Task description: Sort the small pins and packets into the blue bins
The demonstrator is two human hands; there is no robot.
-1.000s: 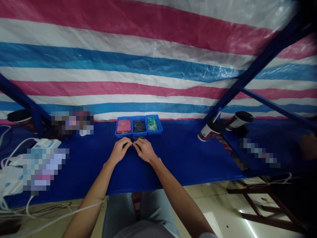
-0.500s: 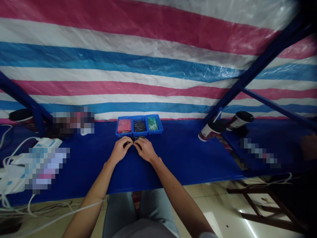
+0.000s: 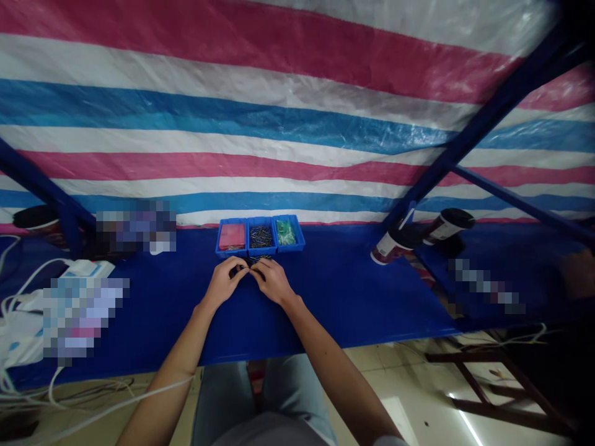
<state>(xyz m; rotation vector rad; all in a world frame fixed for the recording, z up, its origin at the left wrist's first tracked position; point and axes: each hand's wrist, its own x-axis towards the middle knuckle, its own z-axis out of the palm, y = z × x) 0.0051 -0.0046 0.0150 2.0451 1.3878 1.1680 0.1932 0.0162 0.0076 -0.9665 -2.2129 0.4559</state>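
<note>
Little has shifted: the left hand (image 3: pixel 226 281) and right hand (image 3: pixel 272 281) keep their fingertips nearly together before the screw bin (image 3: pixel 261 250); anything pinched is indiscernible.

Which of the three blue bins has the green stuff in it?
The right-hand bin, farthest from the power strip; the other two hold red and dark pieces.

Striped plastic sheeting (image 3: pixel 288 118) behind blue table (image 3: pixel 334 303); dark wooden stool (image 3: pixel 502 396) on pale tiled floor (image 3: pixel 372 371).

Left hand (image 3: pixel 224 283) slightly reshaped — fingers (image 3: pixel 232 261) more arched, wider dark gap showing above the thumb
</note>
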